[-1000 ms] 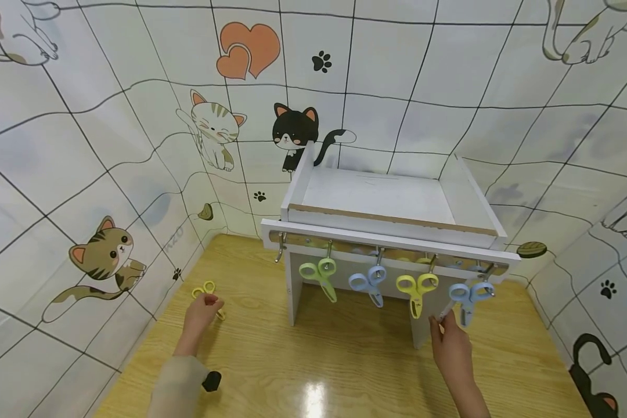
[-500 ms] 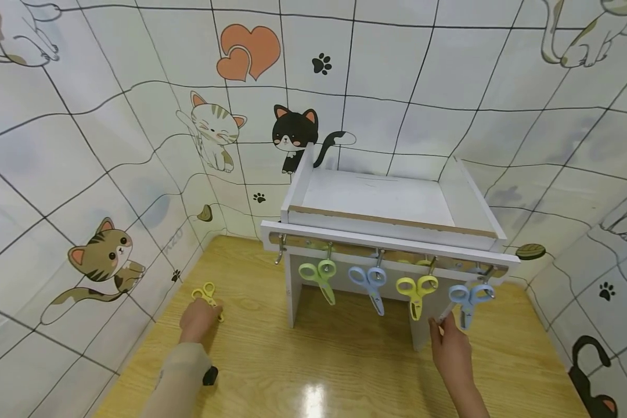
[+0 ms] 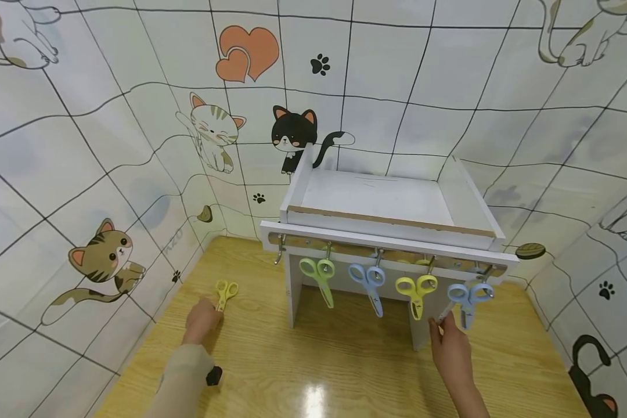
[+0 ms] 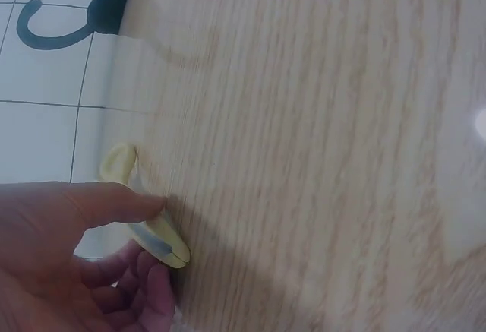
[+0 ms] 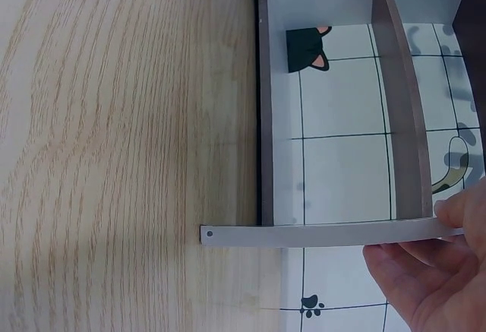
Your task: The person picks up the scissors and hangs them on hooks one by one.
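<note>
At the left of the table, my left hand (image 3: 202, 320) pinches a pair of yellow scissors (image 3: 223, 299) near the blade end, with the finger loops pointing away from me. In the left wrist view, thumb and fingers lie on either side of the yellow scissors (image 4: 156, 242), just over the wood. My right hand (image 3: 453, 351) grips the front edge of the white rack's right side panel (image 5: 326, 235) between thumb and fingers. From hooks along the rack's front hang green scissors (image 3: 322, 278), blue scissors (image 3: 368, 281), yellow scissors (image 3: 417, 290) and more blue scissors (image 3: 468, 301).
The leftmost hook (image 3: 279, 251) on the rail bears nothing. Above it, the white rack (image 3: 376, 200) has a shallow open tray top and stands on the wooden table (image 3: 345, 371). Cat-patterned walls (image 3: 151, 116) enclose the table at the back and sides.
My left hand has turned the yellow scissors and shifted them slightly right; their loops now stand out to the right of the hand. My right hand stays on the panel.
</note>
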Action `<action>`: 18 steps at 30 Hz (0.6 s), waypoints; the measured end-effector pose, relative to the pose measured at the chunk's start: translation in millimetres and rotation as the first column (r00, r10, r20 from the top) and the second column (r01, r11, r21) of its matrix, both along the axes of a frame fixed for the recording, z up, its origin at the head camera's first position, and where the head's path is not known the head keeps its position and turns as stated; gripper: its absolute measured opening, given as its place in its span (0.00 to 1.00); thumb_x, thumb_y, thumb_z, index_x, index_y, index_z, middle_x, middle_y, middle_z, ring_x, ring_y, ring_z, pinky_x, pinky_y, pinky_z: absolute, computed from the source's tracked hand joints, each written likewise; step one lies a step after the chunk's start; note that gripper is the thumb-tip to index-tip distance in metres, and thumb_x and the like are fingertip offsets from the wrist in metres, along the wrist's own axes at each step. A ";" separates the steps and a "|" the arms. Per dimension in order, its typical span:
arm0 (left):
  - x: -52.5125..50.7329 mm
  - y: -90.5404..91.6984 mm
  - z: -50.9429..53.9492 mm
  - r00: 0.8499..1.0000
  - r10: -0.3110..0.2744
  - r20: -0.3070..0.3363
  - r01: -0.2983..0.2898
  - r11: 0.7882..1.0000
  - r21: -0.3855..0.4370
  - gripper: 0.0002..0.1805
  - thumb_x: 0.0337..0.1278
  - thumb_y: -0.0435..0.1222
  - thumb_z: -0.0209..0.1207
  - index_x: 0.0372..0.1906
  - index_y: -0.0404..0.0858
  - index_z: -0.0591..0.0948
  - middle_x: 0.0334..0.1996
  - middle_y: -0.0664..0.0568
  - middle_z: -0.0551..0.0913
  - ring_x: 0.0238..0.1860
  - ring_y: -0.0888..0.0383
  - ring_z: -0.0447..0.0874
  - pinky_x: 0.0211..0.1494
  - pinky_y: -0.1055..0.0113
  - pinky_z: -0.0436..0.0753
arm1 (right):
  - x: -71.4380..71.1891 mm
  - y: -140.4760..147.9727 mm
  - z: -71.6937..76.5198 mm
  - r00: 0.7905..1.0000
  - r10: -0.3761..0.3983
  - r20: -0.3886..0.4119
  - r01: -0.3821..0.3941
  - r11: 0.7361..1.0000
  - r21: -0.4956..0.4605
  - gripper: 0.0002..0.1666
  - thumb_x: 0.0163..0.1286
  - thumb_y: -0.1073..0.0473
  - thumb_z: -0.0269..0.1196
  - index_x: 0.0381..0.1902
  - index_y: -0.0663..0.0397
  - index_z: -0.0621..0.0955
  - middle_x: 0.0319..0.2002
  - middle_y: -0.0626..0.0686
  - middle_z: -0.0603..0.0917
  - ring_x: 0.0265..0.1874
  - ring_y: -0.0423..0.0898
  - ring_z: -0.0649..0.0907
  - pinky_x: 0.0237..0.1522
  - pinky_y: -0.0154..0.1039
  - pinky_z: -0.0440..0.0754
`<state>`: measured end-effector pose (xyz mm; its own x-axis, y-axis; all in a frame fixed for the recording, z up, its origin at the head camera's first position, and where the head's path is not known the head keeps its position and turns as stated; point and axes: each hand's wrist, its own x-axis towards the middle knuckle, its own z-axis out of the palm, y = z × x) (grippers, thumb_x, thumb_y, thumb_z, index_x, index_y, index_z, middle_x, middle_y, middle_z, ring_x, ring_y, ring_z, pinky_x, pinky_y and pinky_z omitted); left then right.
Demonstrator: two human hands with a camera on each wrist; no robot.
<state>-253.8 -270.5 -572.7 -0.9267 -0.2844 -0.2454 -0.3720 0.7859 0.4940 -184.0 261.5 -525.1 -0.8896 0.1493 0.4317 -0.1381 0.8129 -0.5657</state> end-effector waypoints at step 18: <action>1.0 36.7 63.2 0.938 -0.047 -0.343 0.212 0.861 0.462 0.12 0.68 0.31 0.58 0.49 0.28 0.73 0.42 0.39 0.80 0.37 0.58 0.83 0.36 0.69 0.85 | 0.4 -0.3 0.1 1.000 -0.005 0.007 0.005 1.000 -0.003 0.12 0.72 0.67 0.58 0.49 0.72 0.73 0.46 0.76 0.83 0.37 0.71 0.86 0.28 0.64 0.84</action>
<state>-252.8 -233.8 -509.5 -0.9969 -0.0771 -0.0148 -0.0476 0.4441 0.8947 -183.6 261.2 -524.9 -0.8918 0.1551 0.4250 -0.1302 0.8117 -0.5694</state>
